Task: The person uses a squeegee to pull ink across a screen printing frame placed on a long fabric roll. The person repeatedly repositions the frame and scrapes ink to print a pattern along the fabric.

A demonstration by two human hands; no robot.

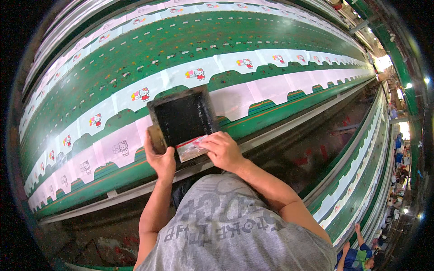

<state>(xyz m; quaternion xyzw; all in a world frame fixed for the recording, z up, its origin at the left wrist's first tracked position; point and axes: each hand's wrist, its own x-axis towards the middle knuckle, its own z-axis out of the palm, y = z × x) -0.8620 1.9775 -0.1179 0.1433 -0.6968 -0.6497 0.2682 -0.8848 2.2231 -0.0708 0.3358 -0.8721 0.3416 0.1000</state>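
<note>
A square printing screen (183, 115) with a dark mesh lies over a row of pale pink fabric pieces (235, 99) on the long green table (262, 108). My left hand (161, 153) holds the frame's left side near a wooden block (157, 137), thumb toward the lower corner. My right hand (221, 150) grips a squeegee (189, 150) with a red strip, at the screen's near edge. Left of the screen, pink pieces carry grey cat outlines (121, 148). The row beyond has white pieces with coloured cat prints (143, 95). The fabric under the screen is hidden.
Further printed rows (212, 6) run along the table's far side. A metal rail (113, 194) follows its near edge. Another long green table (348, 180) stands to the right across a dark aisle (316, 144). A co-worker in blue (357, 257) is at the lower right.
</note>
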